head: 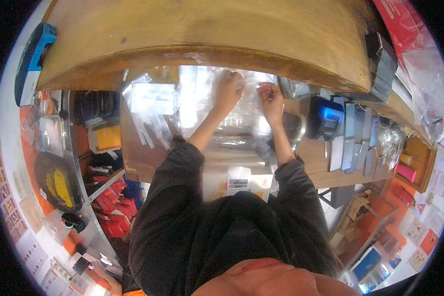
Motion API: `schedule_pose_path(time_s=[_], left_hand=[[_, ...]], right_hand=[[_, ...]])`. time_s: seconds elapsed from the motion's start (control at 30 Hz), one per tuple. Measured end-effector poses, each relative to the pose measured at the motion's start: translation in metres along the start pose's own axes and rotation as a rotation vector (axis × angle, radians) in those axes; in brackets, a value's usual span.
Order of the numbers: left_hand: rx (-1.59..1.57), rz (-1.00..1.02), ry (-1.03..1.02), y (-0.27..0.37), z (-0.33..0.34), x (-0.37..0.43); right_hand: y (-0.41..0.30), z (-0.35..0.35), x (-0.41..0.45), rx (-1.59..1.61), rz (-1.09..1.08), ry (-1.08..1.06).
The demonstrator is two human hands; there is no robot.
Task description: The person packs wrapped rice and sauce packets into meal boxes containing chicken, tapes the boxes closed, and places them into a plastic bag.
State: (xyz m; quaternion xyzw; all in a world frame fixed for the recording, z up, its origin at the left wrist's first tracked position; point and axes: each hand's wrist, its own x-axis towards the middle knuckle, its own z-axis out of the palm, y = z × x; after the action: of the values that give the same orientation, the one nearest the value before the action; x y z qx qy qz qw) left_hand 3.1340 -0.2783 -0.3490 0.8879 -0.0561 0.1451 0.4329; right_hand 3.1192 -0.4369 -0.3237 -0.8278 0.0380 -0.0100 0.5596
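Observation:
Glossy clear plastic packaging [240, 118] covers the bright middle of the wooden desk [144, 159] in front of me. My left hand [227, 92] has its fingers curled at the far part of this plastic and appears to pinch it. A short gap to the right, my right hand [272, 101] is raised over the same plastic with bent fingers; glare hides whether it grips any. Left of my hands lies a stack of clear plastic sleeves [153, 99]. Close to my body is a pale package [216, 177] with a printed label [238, 180].
A raised wooden shelf [207, 26] overhangs the desk's far side. To the right stand a black device with a lit blue panel [327, 116] and several flat phone-like slabs [349, 129]. Red packages [114, 214] fill shelving at left. Another person's hand [100, 272] shows at lower left.

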Motion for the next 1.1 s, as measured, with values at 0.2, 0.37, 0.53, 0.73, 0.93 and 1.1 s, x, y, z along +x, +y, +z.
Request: schedule_pose_path(time_s=[0.2, 0.37, 0.53, 0.73, 0.93, 1.1], left_hand=[[-0.24, -0.131, -0.036, 0.004, -0.007, 0.001], [-0.327, -0.162, 0.052, 0.002, -0.023, -0.003], [-0.486, -0.223, 0.171, 0.009, -0.039, -0.012], [-0.545, -0.136, 0.421, 0.025, -0.079, -0.019], [-0.096, 0.238, -0.072, 0.105, -0.12, -0.014], [-0.278, 0.01, -0.195, 0.084, -0.145, -0.049]], right_hand=[[0.012, -0.001, 0.001, -0.089, -0.066, 0.018], [-0.01, -0.007, 0.002, -0.253, -0.197, -0.084], [-0.005, -0.017, 0.014, -0.435, -0.276, -0.246], [-0.062, -0.011, 0.015, -0.329, -0.074, -0.306], [-0.094, 0.009, 0.003, 0.543, 0.444, -0.391], [-0.1, -0.033, -0.008, 0.295, 0.022, 0.359]])
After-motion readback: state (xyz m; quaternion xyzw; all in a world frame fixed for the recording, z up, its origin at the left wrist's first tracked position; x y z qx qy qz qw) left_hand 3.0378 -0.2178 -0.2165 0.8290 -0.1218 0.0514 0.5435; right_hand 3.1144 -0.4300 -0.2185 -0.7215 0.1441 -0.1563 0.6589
